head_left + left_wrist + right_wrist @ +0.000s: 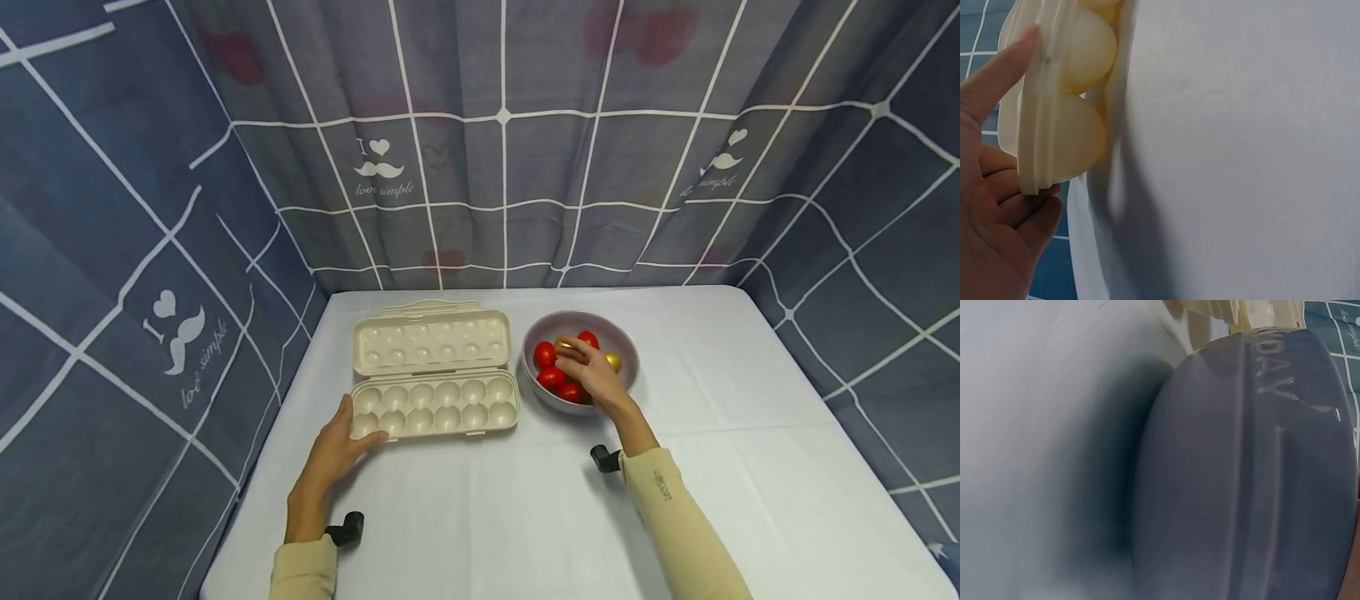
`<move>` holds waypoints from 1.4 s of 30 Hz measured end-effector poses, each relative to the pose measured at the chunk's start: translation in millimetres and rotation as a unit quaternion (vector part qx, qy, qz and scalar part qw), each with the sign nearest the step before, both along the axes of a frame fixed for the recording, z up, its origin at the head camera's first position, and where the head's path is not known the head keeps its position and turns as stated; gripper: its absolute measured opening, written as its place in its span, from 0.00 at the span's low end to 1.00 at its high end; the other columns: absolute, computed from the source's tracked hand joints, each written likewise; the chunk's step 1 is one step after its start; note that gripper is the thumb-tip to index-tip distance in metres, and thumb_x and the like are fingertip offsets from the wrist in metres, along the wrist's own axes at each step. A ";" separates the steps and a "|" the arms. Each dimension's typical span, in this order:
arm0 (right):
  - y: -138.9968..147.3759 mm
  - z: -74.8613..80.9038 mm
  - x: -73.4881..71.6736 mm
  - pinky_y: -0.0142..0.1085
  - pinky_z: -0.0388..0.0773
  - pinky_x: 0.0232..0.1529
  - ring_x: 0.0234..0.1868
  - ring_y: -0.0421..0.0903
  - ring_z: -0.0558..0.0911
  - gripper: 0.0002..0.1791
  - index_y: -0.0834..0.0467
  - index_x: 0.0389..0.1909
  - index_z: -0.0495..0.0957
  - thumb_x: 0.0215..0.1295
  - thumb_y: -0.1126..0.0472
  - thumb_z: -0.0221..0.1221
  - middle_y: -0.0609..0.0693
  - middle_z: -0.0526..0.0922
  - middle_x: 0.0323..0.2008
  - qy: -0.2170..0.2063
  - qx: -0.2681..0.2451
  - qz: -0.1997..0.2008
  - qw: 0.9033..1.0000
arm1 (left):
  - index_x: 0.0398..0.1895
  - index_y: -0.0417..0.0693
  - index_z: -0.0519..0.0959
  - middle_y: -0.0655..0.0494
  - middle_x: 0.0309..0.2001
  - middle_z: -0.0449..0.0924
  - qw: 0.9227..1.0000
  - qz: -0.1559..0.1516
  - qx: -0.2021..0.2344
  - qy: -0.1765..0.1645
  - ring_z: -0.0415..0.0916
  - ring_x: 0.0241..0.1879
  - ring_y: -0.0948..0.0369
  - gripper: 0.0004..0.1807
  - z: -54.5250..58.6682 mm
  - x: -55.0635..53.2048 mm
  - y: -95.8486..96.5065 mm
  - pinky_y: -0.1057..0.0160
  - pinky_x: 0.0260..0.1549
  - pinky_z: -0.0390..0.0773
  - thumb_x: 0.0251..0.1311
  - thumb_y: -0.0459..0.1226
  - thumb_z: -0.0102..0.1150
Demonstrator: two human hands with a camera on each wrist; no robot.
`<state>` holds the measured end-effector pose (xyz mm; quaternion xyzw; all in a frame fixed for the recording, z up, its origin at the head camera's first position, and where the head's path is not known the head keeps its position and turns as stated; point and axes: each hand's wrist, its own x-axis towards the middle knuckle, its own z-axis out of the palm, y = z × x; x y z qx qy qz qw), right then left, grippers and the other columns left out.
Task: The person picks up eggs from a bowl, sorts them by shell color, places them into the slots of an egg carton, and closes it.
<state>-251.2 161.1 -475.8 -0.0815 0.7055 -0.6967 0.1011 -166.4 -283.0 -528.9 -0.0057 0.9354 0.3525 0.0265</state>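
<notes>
An opened cream egg carton [450,434] lies on the table, its lid folded back behind two rows of cups. My left hand [330,454] grips its left end. In the left wrist view the thumb [1007,69] presses on the carton's rim while the other fingers curl beneath. Over the purple-grey bowl [632,354], my right hand [596,375] pinches a shiny gold egg [564,345] at its fingertips. Below and around it in the bowl are several glossy red eggs [550,378] and another gold egg [613,361]. The right wrist view shows only the bowl's outer wall [1197,475], with the hand almost wholly hidden.
A white cloth [480,517] covers the table. The bowl stands just right of the carton, with a narrow gap between them. Grey checked curtains [465,167] hang behind the table and at both sides. Each wrist carries a small black camera mount [347,528].
</notes>
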 end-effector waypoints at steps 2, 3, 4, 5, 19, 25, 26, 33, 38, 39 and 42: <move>0.4 -5.0 -3.4 0.46 0.63 0.68 0.70 0.65 0.62 0.32 0.72 0.73 0.54 0.71 0.71 0.53 0.74 0.62 0.68 -0.003 0.006 0.006 1.000 | 0.75 0.27 0.38 0.29 0.75 0.38 1.000 0.004 0.003 -0.007 0.41 0.73 0.36 0.61 0.3 -1.0 1.0 0.41 0.69 0.47 0.59 0.53 0.67; 0.6 -8.4 -5.7 0.49 0.60 0.69 0.70 0.65 0.62 0.32 0.72 0.72 0.54 0.71 0.70 0.53 0.73 0.62 0.68 -0.003 0.011 0.007 1.000 | 0.75 0.27 0.38 0.29 0.75 0.38 1.000 0.006 0.005 -0.011 0.41 0.73 0.36 0.61 0.3 -1.4 1.5 0.41 0.70 0.46 0.59 0.53 0.67; 0.9 -12.1 -8.1 0.51 0.58 0.69 0.70 0.64 0.63 0.32 0.72 0.72 0.55 0.72 0.70 0.53 0.73 0.63 0.68 -0.004 0.018 0.008 1.000 | 0.75 0.27 0.37 0.29 0.75 0.37 1.000 0.006 0.006 -0.014 0.41 0.73 0.36 0.61 0.0 -1.8 1.8 0.41 0.70 0.46 0.59 0.53 0.67; 1.2 -15.9 -10.5 0.52 0.57 0.70 0.69 0.64 0.63 0.32 0.72 0.72 0.55 0.72 0.69 0.54 0.72 0.64 0.67 -0.006 0.029 0.009 1.000 | 0.75 0.27 0.37 0.29 0.75 0.37 1.000 0.008 0.008 -0.018 0.40 0.73 0.37 0.62 -0.2 -2.1 1.9 0.41 0.70 0.45 0.59 0.53 0.67; -0.7 -24.8 -20.1 0.51 0.65 0.66 0.65 0.60 0.70 0.31 0.71 0.70 0.60 0.69 0.67 0.57 0.67 0.72 0.63 -0.012 0.128 0.040 0.991 | 0.75 0.28 0.36 0.31 0.76 0.35 1.000 0.015 0.015 -0.011 0.38 0.74 0.38 0.62 -6.2 -3.4 2.8 0.42 0.70 0.44 0.58 0.54 0.67; 0.0 -22.2 -20.9 0.52 0.65 0.66 0.65 0.59 0.70 0.28 0.71 0.65 0.69 0.65 0.66 0.60 0.64 0.74 0.62 0.028 0.216 0.068 0.974 | 0.76 0.29 0.36 0.32 0.76 0.35 1.000 0.020 0.021 -0.012 0.37 0.75 0.39 0.63 -7.2 -3.2 2.4 0.43 0.71 0.44 0.58 0.54 0.68; 0.0 -21.7 -21.2 0.52 0.65 0.66 0.65 0.59 0.70 0.28 0.71 0.65 0.70 0.65 0.65 0.61 0.64 0.75 0.61 0.036 0.234 0.073 0.969 | 0.76 0.30 0.36 0.32 0.76 0.35 0.999 0.022 0.022 -0.012 0.37 0.75 0.40 0.62 -7.5 -3.2 2.2 0.43 0.71 0.44 0.58 0.53 0.68; -1.8 -24.1 -22.4 0.52 0.65 0.65 0.62 0.58 0.72 0.28 0.68 0.63 0.73 0.62 0.65 0.63 0.61 0.78 0.58 0.040 0.259 0.088 0.961 | 0.76 0.30 0.35 0.32 0.76 0.34 0.999 0.026 0.022 -0.012 0.37 0.75 0.40 0.63 -8.8 -1.3 1.9 0.44 0.71 0.43 0.58 0.53 0.68; -2.5 -29.6 -25.1 0.51 0.66 0.64 0.61 0.57 0.72 0.27 0.67 0.62 0.75 0.62 0.65 0.64 0.60 0.79 0.57 0.037 0.249 0.087 0.964 | 0.76 0.31 0.34 0.32 0.76 0.33 0.999 0.024 0.026 -0.013 0.35 0.75 0.40 0.63 -10.3 -0.5 1.4 0.43 0.71 0.43 0.58 0.53 0.68; -2.7 -30.3 -25.6 0.51 0.66 0.64 0.61 0.56 0.72 0.27 0.67 0.62 0.75 0.61 0.66 0.64 0.60 0.78 0.57 0.037 0.247 0.087 0.964 | 0.76 0.31 0.34 0.32 0.76 0.33 0.999 0.023 0.028 -0.012 0.35 0.75 0.40 0.63 -10.5 -0.5 1.3 0.43 0.71 0.43 0.58 0.53 0.68; -3.1 -31.6 -26.6 0.50 0.66 0.64 0.61 0.56 0.71 0.27 0.67 0.62 0.75 0.61 0.66 0.65 0.59 0.78 0.57 0.034 0.245 0.087 0.965 | 0.76 0.32 0.34 0.33 0.76 0.33 0.999 0.024 0.030 -0.011 0.35 0.75 0.40 0.63 -11.3 -1.6 1.1 0.44 0.71 0.43 0.58 0.54 0.68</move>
